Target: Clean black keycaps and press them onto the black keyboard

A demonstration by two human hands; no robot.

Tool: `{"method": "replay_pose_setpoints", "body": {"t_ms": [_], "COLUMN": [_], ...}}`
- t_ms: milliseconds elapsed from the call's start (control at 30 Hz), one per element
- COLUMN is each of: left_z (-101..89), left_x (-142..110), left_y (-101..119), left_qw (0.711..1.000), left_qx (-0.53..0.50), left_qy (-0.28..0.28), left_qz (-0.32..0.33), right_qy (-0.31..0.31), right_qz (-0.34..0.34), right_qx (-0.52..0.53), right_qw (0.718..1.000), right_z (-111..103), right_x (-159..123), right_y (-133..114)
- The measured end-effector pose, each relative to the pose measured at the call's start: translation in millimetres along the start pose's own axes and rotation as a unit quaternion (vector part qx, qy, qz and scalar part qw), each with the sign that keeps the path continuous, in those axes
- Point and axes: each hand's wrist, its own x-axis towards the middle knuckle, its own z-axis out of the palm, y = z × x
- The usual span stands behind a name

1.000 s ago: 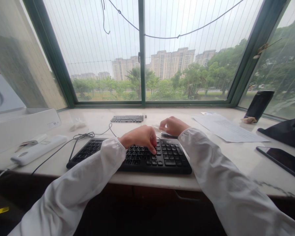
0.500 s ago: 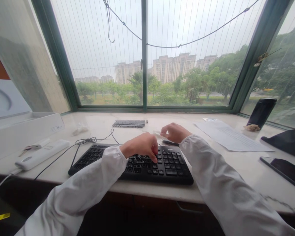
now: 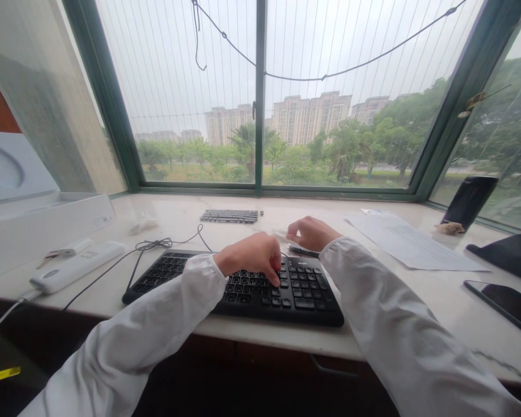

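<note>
A black keyboard (image 3: 238,315) lies along the desk's front edge. Its right-hand block carries keycaps, while much of the left and middle shows bare key sockets. My left hand (image 3: 254,255) is over the keyboard, its fingers curled and thumb pointing down at the keys left of the number pad. Whatever is between those fingertips is hidden. Beyond the keyboard's back edge, my right hand (image 3: 312,233) is closed with bent fingers beside a small whitish item (image 3: 280,233), too blurred to name. A dark pen (image 3: 303,251) lies just below it. Loose keycaps (image 3: 229,216) stand in rows farther back.
A bundled black cable (image 3: 154,244) runs left of the keyboard. Farther left are a white power strip (image 3: 78,266) and a white box (image 3: 87,214). To the right lie printed sheets (image 3: 410,243), a phone (image 3: 503,301) and a dark upright device (image 3: 473,200). Windows close off the back.
The view has shifted slightly. Both hands keep nearly the same pose and place over and behind the keyboard.
</note>
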Motion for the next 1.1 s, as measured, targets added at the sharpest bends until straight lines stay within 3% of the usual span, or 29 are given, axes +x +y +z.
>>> {"method": "replay_pose_setpoints", "body": {"t_ms": [667,1100], "left_z": [-3.4,-4.5], "left_x": [3.7,3.2], "left_y": [-5.9,-6.1], "left_qw": [1.0,0.999], "left_qx": [-0.002,-0.001], "left_qy": [-0.026,-0.032], "left_qz": [-0.006,-0.015], "right_qy": [-0.004,-0.003], "right_qz": [0.03,0.014], "right_qx": [0.026,0.033], "right_qw": [0.999,0.999], "right_z": [7.6,11.7], "right_x": [-2.2,-0.6], "right_y": [18.9,13.9]}}
